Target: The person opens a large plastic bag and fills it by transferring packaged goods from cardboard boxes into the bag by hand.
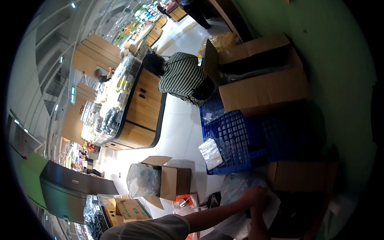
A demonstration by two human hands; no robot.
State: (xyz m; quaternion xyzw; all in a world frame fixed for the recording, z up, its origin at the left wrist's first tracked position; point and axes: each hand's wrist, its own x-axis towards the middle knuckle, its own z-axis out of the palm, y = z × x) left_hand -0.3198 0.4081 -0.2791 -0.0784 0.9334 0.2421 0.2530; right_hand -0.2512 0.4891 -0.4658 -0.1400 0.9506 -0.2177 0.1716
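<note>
The picture is tilted far to one side. My left hand (256, 197) comes in from the sleeved arm at the lower left. Its curled fingers, slightly blurred, grip a clear plastic bag (236, 186) that spreads around it. My right forearm (258, 229) rises from the bottom edge and meets the left hand; the right hand's fingers are hidden or blurred there. Beside both hands stands an open cardboard box (302, 172) with a dark inside.
A blue plastic pallet (228, 138) carries a flat pack (211, 154) and a large open carton (264, 92). Close by crouches a person in a striped top (184, 76). An open box with a plastic liner (176, 182) sits on the floor near a wooden display counter (140, 104).
</note>
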